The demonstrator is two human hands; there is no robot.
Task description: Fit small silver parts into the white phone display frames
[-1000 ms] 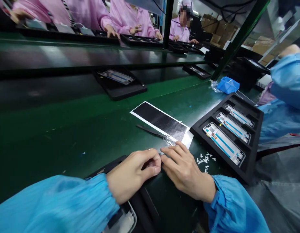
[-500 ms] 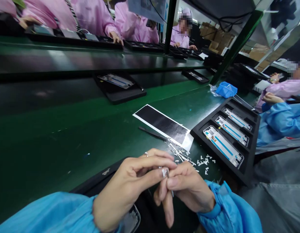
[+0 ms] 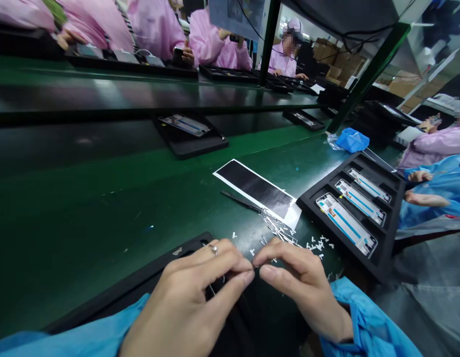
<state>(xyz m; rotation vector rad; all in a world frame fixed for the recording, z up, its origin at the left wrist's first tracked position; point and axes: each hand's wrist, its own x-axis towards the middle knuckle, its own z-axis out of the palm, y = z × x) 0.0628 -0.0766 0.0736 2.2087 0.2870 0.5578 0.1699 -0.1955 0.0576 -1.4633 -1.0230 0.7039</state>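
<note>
Beyond the pinched left hand [image 3: 200, 287] and unclosed right hand [image 3: 306, 282] lie white scraps [image 3: 319, 244]; farther, a black sheet [image 3: 254, 186].

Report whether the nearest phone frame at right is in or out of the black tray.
In: the phone frame lies inside a compartment of the black tray, dark walls around it.

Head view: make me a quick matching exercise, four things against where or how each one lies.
1. ring
2. small white scraps
3. black sheet
4. three pale frames

A. in compartments of a black tray
B. lying flat, white-edged
C. on the left hand
D. scattered, mostly beyond the right hand

Pairs: 1-C; 2-D; 3-B; 4-A
</note>
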